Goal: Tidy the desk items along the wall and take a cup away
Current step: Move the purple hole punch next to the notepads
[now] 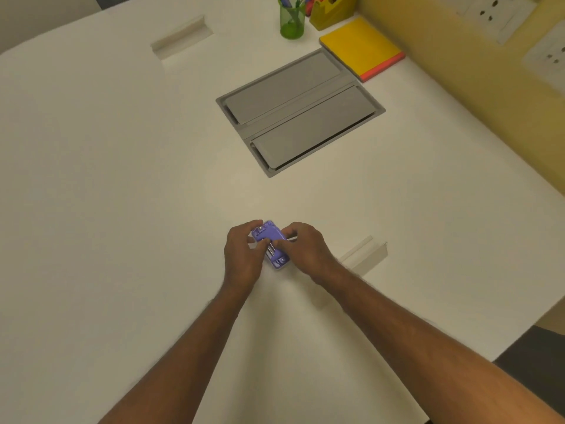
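Both hands, left (241, 255) and right (301, 250), pinch a purple stapler (273, 244) mid-desk (122, 179), well away from the wall. The cup (292, 18), notepad (362, 47) and dispenser (331, 10) sit by the wall; judging by this, the stapler's placing and the cup's removal remain.

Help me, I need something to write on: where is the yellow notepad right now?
In the head view the yellow notepad lies flat at the desk's far right, against the yellow wall, just right of the green pen cup and beyond the grey cable hatch.
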Tool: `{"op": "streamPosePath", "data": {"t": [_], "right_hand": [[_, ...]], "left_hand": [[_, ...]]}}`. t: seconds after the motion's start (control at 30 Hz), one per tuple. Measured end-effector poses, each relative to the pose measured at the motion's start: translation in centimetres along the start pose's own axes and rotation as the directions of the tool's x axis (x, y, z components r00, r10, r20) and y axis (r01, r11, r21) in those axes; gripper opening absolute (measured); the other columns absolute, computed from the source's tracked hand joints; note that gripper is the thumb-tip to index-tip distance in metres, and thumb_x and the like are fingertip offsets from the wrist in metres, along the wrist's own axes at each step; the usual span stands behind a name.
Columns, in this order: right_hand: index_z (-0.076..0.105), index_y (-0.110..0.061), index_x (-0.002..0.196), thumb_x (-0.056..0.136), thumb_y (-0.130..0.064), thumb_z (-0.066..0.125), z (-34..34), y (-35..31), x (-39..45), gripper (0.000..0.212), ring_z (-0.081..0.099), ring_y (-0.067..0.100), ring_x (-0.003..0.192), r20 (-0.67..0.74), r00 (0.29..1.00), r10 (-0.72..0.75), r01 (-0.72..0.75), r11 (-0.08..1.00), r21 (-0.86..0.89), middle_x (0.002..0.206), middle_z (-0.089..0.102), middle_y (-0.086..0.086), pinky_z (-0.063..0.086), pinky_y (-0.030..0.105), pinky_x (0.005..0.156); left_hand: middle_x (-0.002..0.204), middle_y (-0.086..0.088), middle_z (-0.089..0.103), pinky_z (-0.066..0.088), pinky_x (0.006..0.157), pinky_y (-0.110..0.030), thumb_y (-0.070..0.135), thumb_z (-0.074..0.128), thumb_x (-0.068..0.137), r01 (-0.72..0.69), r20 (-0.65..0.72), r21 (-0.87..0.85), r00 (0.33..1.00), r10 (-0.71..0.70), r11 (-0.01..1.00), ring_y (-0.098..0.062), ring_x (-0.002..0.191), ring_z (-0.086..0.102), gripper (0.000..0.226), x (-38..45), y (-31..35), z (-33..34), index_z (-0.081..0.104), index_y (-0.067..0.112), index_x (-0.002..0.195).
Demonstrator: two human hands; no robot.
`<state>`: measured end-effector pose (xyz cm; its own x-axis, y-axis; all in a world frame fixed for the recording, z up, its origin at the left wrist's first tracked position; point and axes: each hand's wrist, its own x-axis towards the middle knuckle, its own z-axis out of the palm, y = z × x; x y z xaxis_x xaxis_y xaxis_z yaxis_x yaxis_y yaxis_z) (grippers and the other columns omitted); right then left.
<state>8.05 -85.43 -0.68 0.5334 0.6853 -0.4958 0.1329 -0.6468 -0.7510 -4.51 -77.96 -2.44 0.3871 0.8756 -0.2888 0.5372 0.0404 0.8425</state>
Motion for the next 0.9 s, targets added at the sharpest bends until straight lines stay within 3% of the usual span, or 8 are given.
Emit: {"op": "streamPosePath", "data": {"t": [0.23,0.37,0.53,0.6,0.73,0.83,0.9], "right_hand": [[0.066,-0.009,0.107,0.091,-0.018,0.071,-8.5,-0.6,4.9,0.019,0.069,0.023,0.098,-0.114,0.992,0.051,-0.034,0.989,0.141,0.108,0.069,0.004,0.054,0.031,0.080],[0.066,-0.010,0.110,0.092,-0.016,0.070,-13.7,-0.4,8.2,0.019,0.069,0.025,0.101,-0.162,0.985,0.068,-0.035,0.979,0.199,0.108,0.069,0.004,0.058,0.042,0.089],[0.071,-0.012,0.104,0.091,-0.015,0.071,-19.5,0.8,13.3,0.014,0.071,0.026,0.097,-0.238,0.968,0.078,-0.023,0.975,0.223,0.100,0.073,0.005,0.060,0.044,0.089],[0.072,-0.014,0.101,0.091,-0.015,0.071,-21.6,1.3,15.5,0.010,0.072,0.025,0.095,-0.267,0.960,0.080,-0.018,0.974,0.227,0.096,0.075,0.004,0.060,0.041,0.087],[0.074,-0.015,0.096,0.090,-0.012,0.072,-25.6,2.0,19.6,0.007,0.071,0.023,0.089,-0.312,0.948,0.059,0.010,0.976,0.216,0.094,0.076,0.004,0.059,0.043,0.088],[0.073,-0.018,0.090,0.089,-0.012,0.073,-28.1,2.2,22.5,0.007,0.068,0.019,0.085,-0.332,0.942,0.042,0.027,0.979,0.201,0.093,0.075,0.004,0.058,0.043,0.089],[0.071,-0.022,0.085,0.089,-0.012,0.073,-29.6,2.3,24.2,0.011,0.065,0.017,0.084,-0.346,0.938,0.040,0.030,0.980,0.195,0.089,0.072,0.001,0.057,0.042,0.090]], "left_hand": [[0.125,0.005,0.058,0.044,0.070,-0.010,0.015,0.072,0.090,0.013,0.040,-0.091,0.999,-0.010,0.996,0.002,0.084,0.060,0.047,6.0,7.1,6.7,0.056,0.021,0.134],[0.130,-0.002,0.060,0.046,0.080,-0.016,0.016,0.072,0.090,-0.022,0.077,-0.076,0.997,0.028,0.997,-0.012,0.101,0.061,0.046,9.6,10.9,11.2,0.057,0.014,0.134],[0.130,-0.005,0.058,0.051,0.094,-0.028,0.017,0.073,0.090,-0.079,0.141,-0.051,0.986,0.086,0.996,-0.021,0.114,0.061,0.048,14.3,14.5,16.9,0.058,0.013,0.135],[0.129,-0.006,0.058,0.051,0.098,-0.031,0.019,0.074,0.089,-0.122,0.161,-0.037,0.979,0.126,0.992,-0.022,0.115,0.062,0.048,16.2,15.4,19.1,0.059,0.013,0.135],[0.131,-0.004,0.057,0.045,0.084,-0.015,0.024,0.072,0.090,-0.215,0.178,0.016,0.962,0.209,0.977,-0.017,0.111,0.061,0.050,19.6,17.0,23.0,0.058,0.015,0.137],[0.137,-0.004,0.055,0.050,0.100,-0.032,0.030,0.068,0.094,-0.334,0.203,0.080,0.928,0.313,0.939,-0.020,0.121,0.057,0.053,21.5,17.6,24.9,0.052,0.015,0.142],[0.139,-0.004,0.056,0.045,0.104,-0.037,0.033,0.064,0.095,-0.477,0.181,0.249,0.878,0.443,0.843,-0.023,0.126,0.052,0.053,22.5,17.4,25.5,0.050,0.015,0.143]]}}
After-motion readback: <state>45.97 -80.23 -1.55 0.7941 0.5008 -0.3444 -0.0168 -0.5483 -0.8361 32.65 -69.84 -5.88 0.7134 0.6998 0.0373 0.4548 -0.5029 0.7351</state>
